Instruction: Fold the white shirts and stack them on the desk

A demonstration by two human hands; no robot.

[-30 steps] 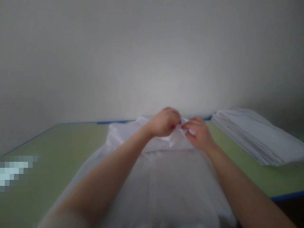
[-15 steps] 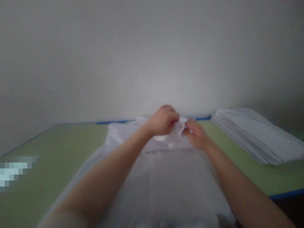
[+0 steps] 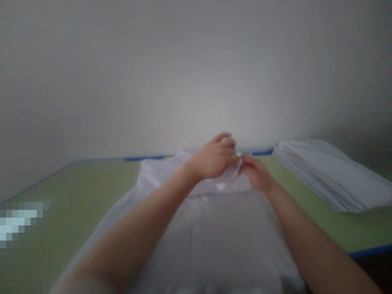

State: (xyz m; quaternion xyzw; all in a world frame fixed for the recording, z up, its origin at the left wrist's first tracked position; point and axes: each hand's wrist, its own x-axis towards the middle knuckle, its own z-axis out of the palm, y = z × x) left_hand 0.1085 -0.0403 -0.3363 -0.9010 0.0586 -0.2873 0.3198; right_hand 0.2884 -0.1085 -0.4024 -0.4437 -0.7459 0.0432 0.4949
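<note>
A white shirt (image 3: pixel 226 232) lies spread on the table, its collar end away from me. At that far end my left hand (image 3: pixel 216 157) bends over the collar, thumb and forefinger pinched at its edge and the other fingers curled loosely above. Close by on the right, my right hand (image 3: pixel 257 172) grips the same collar edge between thumb and fingers. The fingertips of both hands almost meet there. Blur hides the exact pinch, and my left forearm covers part of the shirt's left side.
A thick stack of white sheets or folded cloth (image 3: pixel 333 175) lies to the right of the shirt. The green table top (image 3: pixel 85 188) has blue edging (image 3: pixel 370 250). A plain wall (image 3: pixel 196 73) rises behind it. Something pixelated (image 3: pixel 18 222) is at the left.
My left hand has shifted slightly right, toward my right hand, and its upper fingers have lifted and loosened. My right hand has barely moved. The shirt body stays in place.
</note>
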